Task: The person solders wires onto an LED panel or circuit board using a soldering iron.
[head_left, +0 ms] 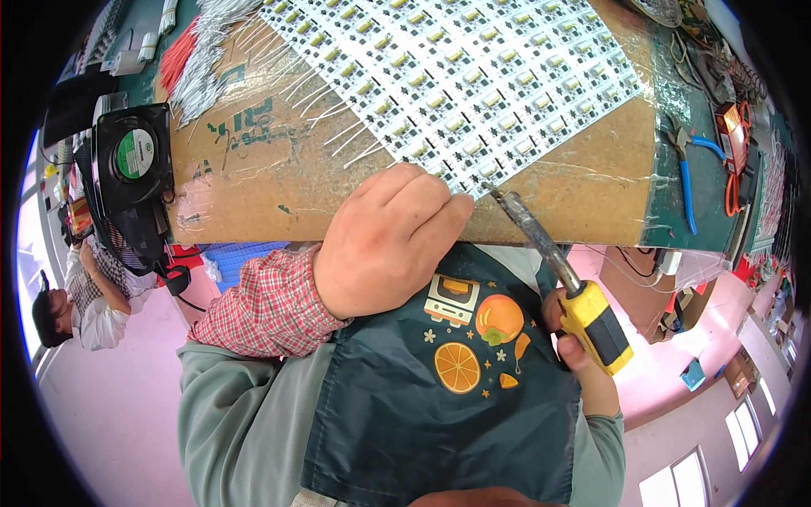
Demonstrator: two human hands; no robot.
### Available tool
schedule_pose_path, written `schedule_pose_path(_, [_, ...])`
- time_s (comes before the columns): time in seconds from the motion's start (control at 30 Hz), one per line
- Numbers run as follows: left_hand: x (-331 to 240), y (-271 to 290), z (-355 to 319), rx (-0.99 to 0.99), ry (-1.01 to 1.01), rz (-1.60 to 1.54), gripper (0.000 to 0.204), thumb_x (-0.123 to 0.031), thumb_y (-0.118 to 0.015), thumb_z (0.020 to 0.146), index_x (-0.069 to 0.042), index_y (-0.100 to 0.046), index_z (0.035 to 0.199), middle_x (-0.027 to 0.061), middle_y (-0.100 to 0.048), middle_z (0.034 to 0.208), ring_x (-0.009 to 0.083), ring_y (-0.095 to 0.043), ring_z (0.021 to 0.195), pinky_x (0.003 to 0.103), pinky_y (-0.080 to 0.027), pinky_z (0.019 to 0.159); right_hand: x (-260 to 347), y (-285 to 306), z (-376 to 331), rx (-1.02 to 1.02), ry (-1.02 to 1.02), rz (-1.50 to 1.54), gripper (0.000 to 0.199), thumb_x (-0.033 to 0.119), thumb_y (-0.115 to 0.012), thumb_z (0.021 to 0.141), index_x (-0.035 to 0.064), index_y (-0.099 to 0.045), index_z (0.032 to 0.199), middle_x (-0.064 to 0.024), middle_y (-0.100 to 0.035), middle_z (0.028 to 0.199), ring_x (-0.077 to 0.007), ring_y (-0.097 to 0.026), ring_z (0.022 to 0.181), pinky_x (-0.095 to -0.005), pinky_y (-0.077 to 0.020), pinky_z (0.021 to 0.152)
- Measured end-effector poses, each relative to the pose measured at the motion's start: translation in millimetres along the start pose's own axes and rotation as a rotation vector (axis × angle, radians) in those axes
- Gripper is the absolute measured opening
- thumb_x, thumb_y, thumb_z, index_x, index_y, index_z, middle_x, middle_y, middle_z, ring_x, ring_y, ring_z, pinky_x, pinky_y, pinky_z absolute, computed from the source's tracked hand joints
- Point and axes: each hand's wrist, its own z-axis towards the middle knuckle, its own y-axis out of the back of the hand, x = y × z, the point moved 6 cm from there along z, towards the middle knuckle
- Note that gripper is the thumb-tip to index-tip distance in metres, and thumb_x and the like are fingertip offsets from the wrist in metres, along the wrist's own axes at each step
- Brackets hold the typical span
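Note:
My right hand [578, 353] is wrapped round the yellow and black handle of a soldering iron [547, 245]. Its dark tip touches or nearly touches the near corner of a white sheet of small circuit boards [473, 76]. My left hand [393, 232] lies at the same corner, fingers curled and pressed together close to the tip. Whatever those fingers pinch is hidden beneath them. Along the sheet's left edge, thin white wires [359, 150] stick out from several boards. Rows of small yellowish parts cover the sheet, which rests on brown cardboard [262, 190].
Bundles of white wires [207, 72] and red wires [177, 61] lie at the far left, above a black fan [131, 156]. Blue-handled pliers [686, 177] and an orange-handled tool [733, 160] lie on the right. Another person [84, 291] sits at the left.

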Motion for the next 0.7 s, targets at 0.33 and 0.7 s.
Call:
schedule_pose_path(0.33, [-1.3, 1.1, 2.2, 0.025, 0.021, 0.005, 0.033, 0.005, -0.069, 0.067, 0.0, -0.07, 0.099, 0.0076, -0.059, 0.085, 0.0252, -0.061, 0.077, 0.036, -0.05, 0.067, 18.8, -9.6, 12.6, -0.211, 0.047, 0.556, 0.049, 0.036, -0.084, 0.081, -0.0004, -0.057, 0.1, -0.0043, -0.055, 0.075, -0.0143, -0.052, 0.062, -0.0269, -0.0408, 0.054])
schedule_pose_path(0.7, [-2.7, 1.4, 2.9, -0.029, 0.043, -0.034, 0.03, 0.003, -0.07, 0.067, -0.005, -0.07, 0.096, 0.0078, -0.064, 0.099, 0.0255, -0.062, 0.084, 0.037, -0.05, 0.074, 33.7, -4.8, 25.4, -0.18, 0.05, 0.489, 0.052, 0.041, -0.084, 0.08, 0.001, -0.057, 0.097, -0.0035, -0.054, 0.074, -0.014, -0.052, 0.062, -0.0266, -0.0401, 0.054])
